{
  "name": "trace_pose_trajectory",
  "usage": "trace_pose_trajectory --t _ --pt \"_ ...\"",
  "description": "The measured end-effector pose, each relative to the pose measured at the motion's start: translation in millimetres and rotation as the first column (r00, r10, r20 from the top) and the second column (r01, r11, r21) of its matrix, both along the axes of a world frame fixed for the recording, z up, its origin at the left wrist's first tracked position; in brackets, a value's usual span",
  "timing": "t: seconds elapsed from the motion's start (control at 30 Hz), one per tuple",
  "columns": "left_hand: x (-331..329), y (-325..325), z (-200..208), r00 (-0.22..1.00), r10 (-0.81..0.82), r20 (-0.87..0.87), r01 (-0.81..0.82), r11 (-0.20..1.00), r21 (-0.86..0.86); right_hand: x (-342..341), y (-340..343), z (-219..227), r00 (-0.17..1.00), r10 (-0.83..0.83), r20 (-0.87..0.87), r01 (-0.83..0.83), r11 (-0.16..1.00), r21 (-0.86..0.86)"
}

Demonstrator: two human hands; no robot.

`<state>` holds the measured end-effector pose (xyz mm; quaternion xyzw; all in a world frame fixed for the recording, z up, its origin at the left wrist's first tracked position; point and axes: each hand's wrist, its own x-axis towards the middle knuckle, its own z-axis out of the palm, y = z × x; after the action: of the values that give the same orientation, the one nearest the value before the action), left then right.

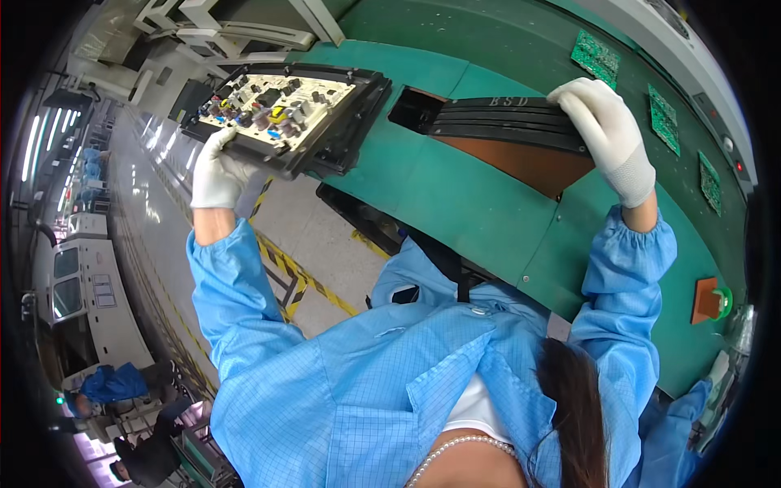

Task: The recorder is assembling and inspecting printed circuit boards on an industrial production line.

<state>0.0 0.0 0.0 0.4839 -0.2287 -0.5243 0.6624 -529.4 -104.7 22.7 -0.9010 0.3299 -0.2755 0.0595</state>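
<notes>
- Left grip, white fabric glove: closed on near edge of black frame.
- Black frame, rigid, angular: at left end of smooth green tabletop.
- Cream board, inside frame: crowded with multicoloured components.
- Fixture, ridged black side, brown panel: pale capital lettering along upper edge.
- Right grip, matching glove: fingers bent around fixture's right end.
- Green circuit boards, three, rectangular.

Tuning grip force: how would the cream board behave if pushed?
The cream board is probably stiff, set in a black frame. Its exposed parts look fragile, standing tall off the surface. With the left hand at the frame's edge, it may tip.
</notes>
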Motion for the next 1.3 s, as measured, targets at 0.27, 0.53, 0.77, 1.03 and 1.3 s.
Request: trace_pose_trajectory --t 0.27,0.53,0.77,1.03,1.3 --pt "6.7 -20.0 -18.0 0.996 0.032 -0.079 -0.038 0.996 -0.083 1.0 26.1 34.3 0.990 -0.053 0.128 0.048 0.998 0.039" --pt "8.2 -3.6 -8.4 0.989 0.003 -0.146 0.009 0.997 0.080 5.6 51.6 59.3 0.993 -0.042 0.113 0.035 0.997 0.066" --pt "48.7 1.2 -6.3 0.972 -0.187 -0.138 0.221 0.929 0.297 9.5 52.1 61.5 0.988 -0.083 0.131 0.062 0.985 0.158" --pt "28.4 17.9 40.8 0.783 -0.355 0.510 -0.018 0.808 0.589 27.5 74.2 85.6 0.983 -0.181 -0.017 0.179 0.981 -0.077" --pt "201.0 1.4 -21.8 0.370 0.140 0.918 -0.497 0.865 0.069 155.0 102.1 52.2 0.967 0.255 -0.013 -0.255 0.966 0.039"
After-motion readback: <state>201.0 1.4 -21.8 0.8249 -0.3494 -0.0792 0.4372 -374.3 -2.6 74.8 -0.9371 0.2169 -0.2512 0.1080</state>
